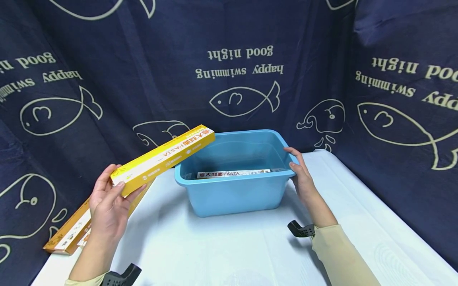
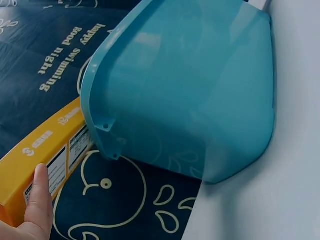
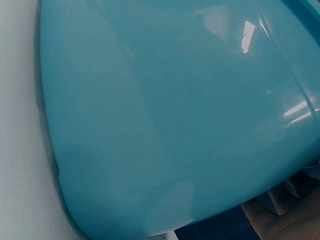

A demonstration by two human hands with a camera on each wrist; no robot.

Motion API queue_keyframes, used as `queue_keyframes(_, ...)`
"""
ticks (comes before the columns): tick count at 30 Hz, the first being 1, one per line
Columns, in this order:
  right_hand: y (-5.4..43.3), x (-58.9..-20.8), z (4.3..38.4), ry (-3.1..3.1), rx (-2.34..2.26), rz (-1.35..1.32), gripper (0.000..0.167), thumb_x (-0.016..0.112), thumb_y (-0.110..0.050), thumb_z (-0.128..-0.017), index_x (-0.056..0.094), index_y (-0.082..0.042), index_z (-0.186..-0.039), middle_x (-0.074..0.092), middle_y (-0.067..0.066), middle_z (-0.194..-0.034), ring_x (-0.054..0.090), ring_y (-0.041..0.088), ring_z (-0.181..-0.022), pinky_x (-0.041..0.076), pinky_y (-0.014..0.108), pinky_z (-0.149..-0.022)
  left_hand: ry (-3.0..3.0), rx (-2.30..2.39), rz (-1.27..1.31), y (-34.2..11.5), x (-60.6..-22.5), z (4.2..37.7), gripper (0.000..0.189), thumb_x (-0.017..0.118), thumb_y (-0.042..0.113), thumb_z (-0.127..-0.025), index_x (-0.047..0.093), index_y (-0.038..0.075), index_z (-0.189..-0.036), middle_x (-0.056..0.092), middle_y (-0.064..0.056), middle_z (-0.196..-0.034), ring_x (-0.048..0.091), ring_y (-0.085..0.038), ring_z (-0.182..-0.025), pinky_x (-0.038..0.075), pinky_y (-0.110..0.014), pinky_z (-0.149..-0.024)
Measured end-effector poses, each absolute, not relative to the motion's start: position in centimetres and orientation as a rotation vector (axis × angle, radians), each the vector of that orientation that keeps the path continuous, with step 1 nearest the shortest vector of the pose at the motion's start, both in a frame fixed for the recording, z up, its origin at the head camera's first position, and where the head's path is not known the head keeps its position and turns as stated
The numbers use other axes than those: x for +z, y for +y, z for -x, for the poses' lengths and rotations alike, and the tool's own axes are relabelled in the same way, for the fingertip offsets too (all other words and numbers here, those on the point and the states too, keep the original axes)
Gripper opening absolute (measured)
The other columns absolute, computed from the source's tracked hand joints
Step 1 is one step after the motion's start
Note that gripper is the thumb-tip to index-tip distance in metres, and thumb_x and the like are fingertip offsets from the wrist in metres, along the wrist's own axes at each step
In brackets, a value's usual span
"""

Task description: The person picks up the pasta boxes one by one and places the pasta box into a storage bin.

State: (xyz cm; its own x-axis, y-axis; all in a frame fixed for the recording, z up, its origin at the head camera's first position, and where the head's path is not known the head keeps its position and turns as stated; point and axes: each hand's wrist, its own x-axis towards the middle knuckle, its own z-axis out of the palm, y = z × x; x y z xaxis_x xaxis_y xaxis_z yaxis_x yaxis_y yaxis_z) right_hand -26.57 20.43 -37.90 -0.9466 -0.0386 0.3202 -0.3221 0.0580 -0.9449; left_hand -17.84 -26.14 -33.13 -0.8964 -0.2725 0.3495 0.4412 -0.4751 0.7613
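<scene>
I see left hand [image 1: 110, 202] gripping near end of long yellow-white cardboard pasta box [image 1: 166, 159], aloft beside blue plastic bin [image 1: 236, 196]; right hand [image 1: 304, 178] holding bin's rim — likely light, stiff, dentable box — grip mid-length.

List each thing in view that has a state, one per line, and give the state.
Yellow pasta box: gripped in the left hand, slanted, far end raised.
Blue bin: open-topped, upright on the table, right rim held by the right hand.
White-faced pasta box: lying inside the bin.
Orange box: lying on the table, partly hidden.
Navy curtain: hanging, creased.
</scene>
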Motion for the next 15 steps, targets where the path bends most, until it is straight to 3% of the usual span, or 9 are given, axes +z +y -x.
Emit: queue_keyframes(15,20.5,-37.8,26.5,-2.115,1.998,-0.37,0.055,0.034,-0.03,-0.097,0.031,-0.027,-0.151,0.013,0.005,-0.167,0.014,0.038,-0.153,0.007,0.073,-0.118,-1.406,-2.399,0.324,-24.5,-31.8,19.6,0.044,0.049,-0.002,-0.099,0.047,0.011,-0.142,0.043,-0.004,-0.141,0.047,-0.023,-0.128,0.059,-0.041,-0.085)
